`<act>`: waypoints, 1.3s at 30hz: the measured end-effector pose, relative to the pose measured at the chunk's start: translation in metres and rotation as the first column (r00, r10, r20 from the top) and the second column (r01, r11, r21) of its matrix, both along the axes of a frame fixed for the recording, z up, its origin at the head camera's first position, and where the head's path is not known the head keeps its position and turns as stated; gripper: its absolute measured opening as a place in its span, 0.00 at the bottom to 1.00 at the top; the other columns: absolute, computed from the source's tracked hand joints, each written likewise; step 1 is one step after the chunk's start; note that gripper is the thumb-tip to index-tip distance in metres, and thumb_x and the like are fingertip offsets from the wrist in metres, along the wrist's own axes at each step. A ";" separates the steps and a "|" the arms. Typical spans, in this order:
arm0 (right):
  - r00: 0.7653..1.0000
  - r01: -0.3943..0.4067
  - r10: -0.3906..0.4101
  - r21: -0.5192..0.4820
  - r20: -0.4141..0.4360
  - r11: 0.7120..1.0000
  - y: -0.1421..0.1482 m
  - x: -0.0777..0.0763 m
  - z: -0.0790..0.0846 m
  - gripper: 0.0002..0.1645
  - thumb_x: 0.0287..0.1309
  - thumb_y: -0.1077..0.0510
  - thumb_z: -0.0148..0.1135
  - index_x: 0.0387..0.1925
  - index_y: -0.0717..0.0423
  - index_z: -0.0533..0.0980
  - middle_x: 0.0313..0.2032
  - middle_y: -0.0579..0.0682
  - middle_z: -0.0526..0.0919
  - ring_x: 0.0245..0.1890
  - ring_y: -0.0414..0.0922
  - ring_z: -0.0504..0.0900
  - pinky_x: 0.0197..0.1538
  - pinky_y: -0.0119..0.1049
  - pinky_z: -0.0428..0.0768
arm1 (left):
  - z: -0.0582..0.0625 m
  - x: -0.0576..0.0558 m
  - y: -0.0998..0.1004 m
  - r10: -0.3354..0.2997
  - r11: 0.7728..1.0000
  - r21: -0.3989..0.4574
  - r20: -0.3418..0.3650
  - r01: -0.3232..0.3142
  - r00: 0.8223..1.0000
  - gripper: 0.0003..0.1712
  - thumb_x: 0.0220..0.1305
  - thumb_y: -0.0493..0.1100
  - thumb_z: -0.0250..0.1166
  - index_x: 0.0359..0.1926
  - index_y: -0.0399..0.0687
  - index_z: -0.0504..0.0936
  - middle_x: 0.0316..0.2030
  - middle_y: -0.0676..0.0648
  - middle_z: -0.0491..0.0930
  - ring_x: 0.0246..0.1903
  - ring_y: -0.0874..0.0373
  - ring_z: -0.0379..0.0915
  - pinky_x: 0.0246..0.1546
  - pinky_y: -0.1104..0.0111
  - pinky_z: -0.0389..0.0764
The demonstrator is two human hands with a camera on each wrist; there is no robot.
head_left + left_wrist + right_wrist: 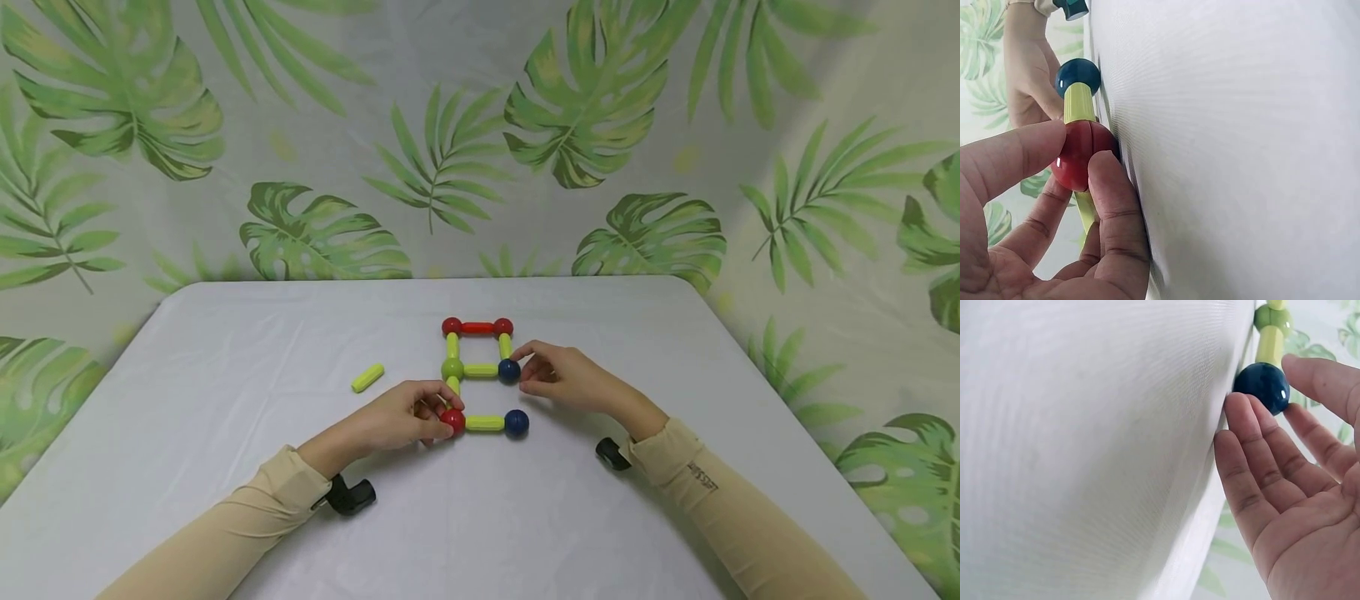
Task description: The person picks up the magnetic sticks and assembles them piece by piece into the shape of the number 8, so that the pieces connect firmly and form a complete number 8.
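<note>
A flat figure of balls and rods lies on the white table. My left hand [397, 417] pinches its near-left red ball [1075, 162] between thumb and fingertip. From that ball a yellow-green rod [485, 423] runs right to a blue ball [517, 423]. Another rod, partly behind my fingers, leads back to a green ball [452, 368]. My right hand [566, 377] has loosely bent fingers spread beside the middle blue ball [1262, 387], fingertips right at its surface. Behind these, two rods reach a pair of red balls [503, 327] joined by a red rod [477, 327].
One loose yellow-green rod [368, 377] lies left of the figure. A leaf-patterned cloth [465, 250] hangs behind the table [247, 350]. Black wrist cameras [351, 495] sit under both forearms.
</note>
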State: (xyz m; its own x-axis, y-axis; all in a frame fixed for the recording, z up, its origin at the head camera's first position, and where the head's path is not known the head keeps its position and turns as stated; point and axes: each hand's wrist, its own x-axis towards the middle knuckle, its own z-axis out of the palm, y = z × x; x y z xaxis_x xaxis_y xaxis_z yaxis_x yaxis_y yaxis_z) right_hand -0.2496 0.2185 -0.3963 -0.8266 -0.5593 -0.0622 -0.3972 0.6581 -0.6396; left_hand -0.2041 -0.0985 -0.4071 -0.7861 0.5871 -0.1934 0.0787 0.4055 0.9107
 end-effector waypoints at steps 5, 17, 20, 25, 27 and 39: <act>1.000 0.007 -0.007 -0.001 0.013 1.000 -0.002 0.000 0.000 0.25 0.74 0.55 0.69 0.67 0.55 0.74 0.47 0.49 0.89 0.48 0.43 0.87 0.59 0.45 0.86 | 0.001 0.001 0.000 -0.001 1.000 0.001 -0.005 0.001 1.000 0.19 0.69 0.37 0.73 0.58 0.41 0.83 0.44 0.43 0.80 0.34 0.55 0.76 0.34 0.71 0.81; 0.999 0.021 -0.021 -0.001 0.046 1.000 -0.002 -0.002 0.000 0.26 0.74 0.54 0.68 0.68 0.53 0.74 0.48 0.49 0.88 0.49 0.44 0.87 0.60 0.45 0.86 | -0.001 0.001 0.000 -0.006 1.000 0.005 -0.005 0.006 1.000 0.18 0.69 0.36 0.72 0.58 0.41 0.83 0.44 0.42 0.80 0.35 0.55 0.76 0.35 0.71 0.83; 0.999 0.024 -0.025 0.006 0.045 1.000 -0.002 -0.005 -0.001 0.24 0.75 0.53 0.67 0.67 0.51 0.75 0.49 0.49 0.88 0.50 0.44 0.87 0.61 0.46 0.85 | -0.001 0.001 -0.001 -0.011 1.000 0.001 -0.005 0.011 1.000 0.18 0.69 0.36 0.72 0.58 0.41 0.82 0.44 0.42 0.80 0.36 0.55 0.76 0.36 0.71 0.83; 0.998 0.026 -0.026 -0.012 0.049 1.000 0.000 -0.010 -0.001 0.21 0.76 0.54 0.66 0.65 0.50 0.77 0.50 0.50 0.88 0.50 0.46 0.87 0.61 0.49 0.85 | 0.000 0.000 -0.002 -0.007 1.000 -0.013 -0.004 0.007 1.000 0.17 0.70 0.37 0.71 0.58 0.43 0.83 0.45 0.42 0.81 0.37 0.54 0.77 0.38 0.68 0.85; 0.998 0.024 -0.023 -0.023 0.058 0.999 0.001 -0.012 -0.002 0.20 0.76 0.53 0.66 0.64 0.50 0.78 0.50 0.51 0.88 0.50 0.46 0.87 0.61 0.50 0.85 | 0.001 -0.001 -0.004 -0.005 1.000 -0.021 -0.006 0.005 1.000 0.17 0.70 0.37 0.71 0.58 0.44 0.83 0.45 0.42 0.81 0.38 0.54 0.78 0.39 0.66 0.85; 0.996 0.036 -0.033 -0.042 0.083 0.998 -0.002 -0.026 -0.002 0.17 0.75 0.53 0.67 0.60 0.51 0.79 0.49 0.52 0.88 0.47 0.45 0.87 0.54 0.43 0.84 | 0.031 -0.013 -0.023 0.063 0.983 -0.157 -0.191 -0.094 0.980 0.20 0.70 0.42 0.71 0.60 0.47 0.83 0.50 0.42 0.83 0.47 0.52 0.82 0.43 0.63 0.83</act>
State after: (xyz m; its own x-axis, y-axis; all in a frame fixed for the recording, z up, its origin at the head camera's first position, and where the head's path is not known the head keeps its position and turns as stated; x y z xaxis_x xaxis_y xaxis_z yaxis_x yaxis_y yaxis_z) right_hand -0.2760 0.2162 -0.3983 -0.8386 -0.5341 -0.1072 -0.3195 0.6416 -0.6973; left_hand -0.2167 -0.1219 -0.3765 -0.8598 0.4940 -0.1297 0.2008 0.5605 0.8035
